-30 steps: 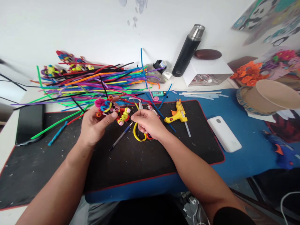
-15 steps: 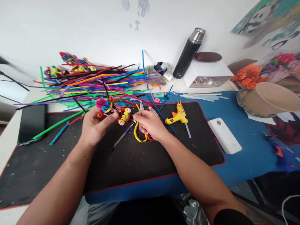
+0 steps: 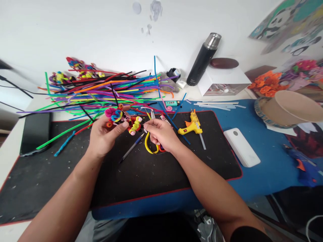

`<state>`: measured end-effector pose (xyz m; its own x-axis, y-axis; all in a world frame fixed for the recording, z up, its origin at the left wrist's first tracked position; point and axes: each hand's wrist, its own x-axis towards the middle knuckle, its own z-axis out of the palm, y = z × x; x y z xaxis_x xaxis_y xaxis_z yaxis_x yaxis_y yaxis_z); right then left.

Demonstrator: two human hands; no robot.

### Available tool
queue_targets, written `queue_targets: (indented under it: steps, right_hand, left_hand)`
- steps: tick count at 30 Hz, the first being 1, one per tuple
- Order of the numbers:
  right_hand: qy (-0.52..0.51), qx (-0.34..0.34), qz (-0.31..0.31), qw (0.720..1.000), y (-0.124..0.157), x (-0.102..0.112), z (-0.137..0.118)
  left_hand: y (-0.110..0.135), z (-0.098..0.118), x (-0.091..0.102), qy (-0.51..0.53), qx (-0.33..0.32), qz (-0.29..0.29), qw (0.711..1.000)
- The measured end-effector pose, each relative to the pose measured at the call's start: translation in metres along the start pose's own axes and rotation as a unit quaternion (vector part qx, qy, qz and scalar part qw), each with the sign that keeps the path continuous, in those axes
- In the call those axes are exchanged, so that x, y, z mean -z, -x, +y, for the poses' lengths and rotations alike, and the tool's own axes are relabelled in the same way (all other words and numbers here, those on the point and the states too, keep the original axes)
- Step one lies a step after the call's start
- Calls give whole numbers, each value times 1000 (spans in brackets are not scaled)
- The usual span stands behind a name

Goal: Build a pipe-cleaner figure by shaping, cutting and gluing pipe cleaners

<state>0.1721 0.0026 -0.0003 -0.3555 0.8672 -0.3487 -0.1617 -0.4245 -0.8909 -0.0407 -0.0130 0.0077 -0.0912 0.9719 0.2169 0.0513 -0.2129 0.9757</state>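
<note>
My left hand is closed round a small figure of curled pipe cleaners, pink, blue, yellow and red, held above the black mat. My right hand pinches the figure's right end, where a thin black piece sticks out. Yellow-handled scissors lie on the mat under my right hand, and a blue pen lies between my hands.
A big heap of loose coloured pipe cleaners covers the back left. A yellow glue gun, a white power bank, a black flask, a white box, a dark phone and a paper bowl are around.
My right hand has closed in a little on the figure's right end. The view has tilted slightly; both hands stay in nearly the same place.
</note>
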Motion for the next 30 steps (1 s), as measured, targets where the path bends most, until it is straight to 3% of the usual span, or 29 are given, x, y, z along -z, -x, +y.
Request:
queue_targets:
  steps: [13,21,30]
  right_hand:
    - [-12,29,6,999,0,0,1]
    - [71,105,12,992,1,-3,7]
    - [138,137,8,981,-2,-2,20]
  left_hand:
    - [0,1,-1,11,1,13,1000]
    - [-1,-3,2,9,8,15,1000]
    - [0,-5,2,10,6,0,1000]
